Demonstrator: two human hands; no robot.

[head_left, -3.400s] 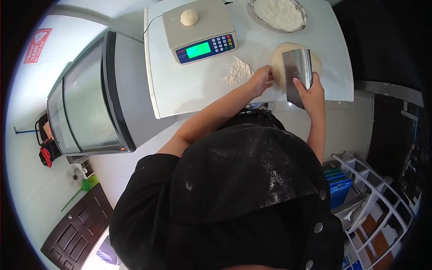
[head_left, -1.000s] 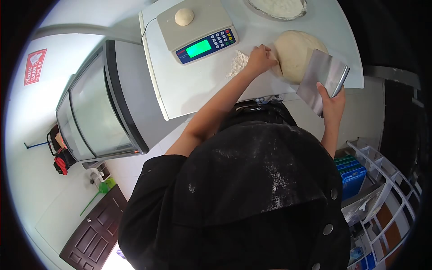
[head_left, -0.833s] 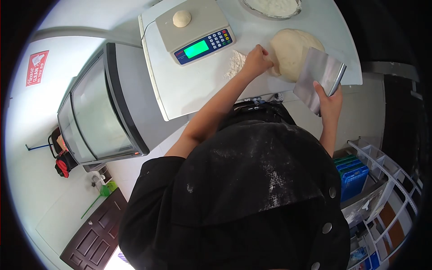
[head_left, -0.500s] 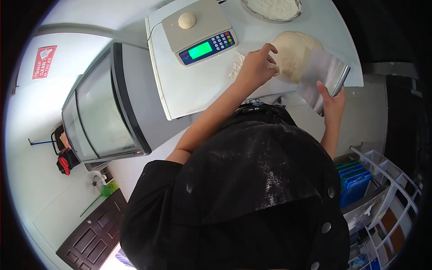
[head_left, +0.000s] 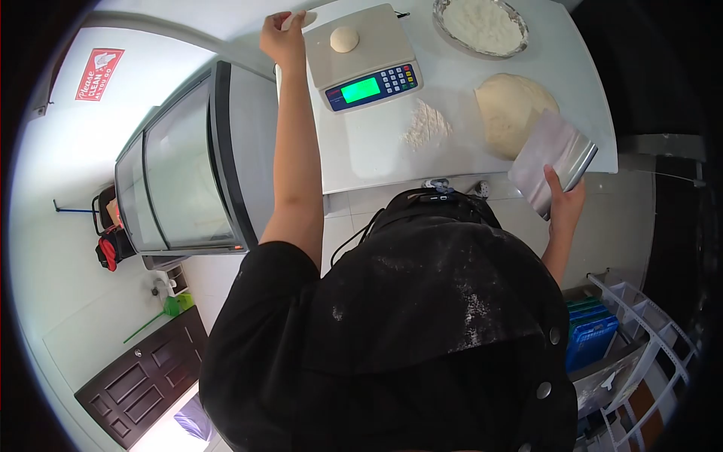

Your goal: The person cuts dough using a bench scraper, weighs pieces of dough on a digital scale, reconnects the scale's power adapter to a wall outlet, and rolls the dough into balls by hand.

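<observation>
My left hand (head_left: 285, 39) is raised beside the far left corner of the digital scale (head_left: 354, 56), its fingers pinched on a small pale piece of dough (head_left: 308, 19). A round dough ball (head_left: 344, 39) sits on the scale's platform, above the lit green display. On the right, my right hand (head_left: 565, 197) grips a wide metal dough scraper (head_left: 544, 154) by its rolled edge. The scraper's blade overlaps the near right side of a large dough mass (head_left: 512, 105) in view; whether they touch I cannot tell.
A round bowl of flour (head_left: 482, 26) stands at the back of the white table (head_left: 361, 154). Loose flour (head_left: 428, 126) lies between scale and dough. To the left is a glass-fronted display fridge (head_left: 181, 166). Blue trays (head_left: 591, 339) sit in a rack at lower right.
My left hand has moved from the large dough across to the far left of the scale. My right hand keeps the dough scraper near the dough. The view has shifted slightly.
</observation>
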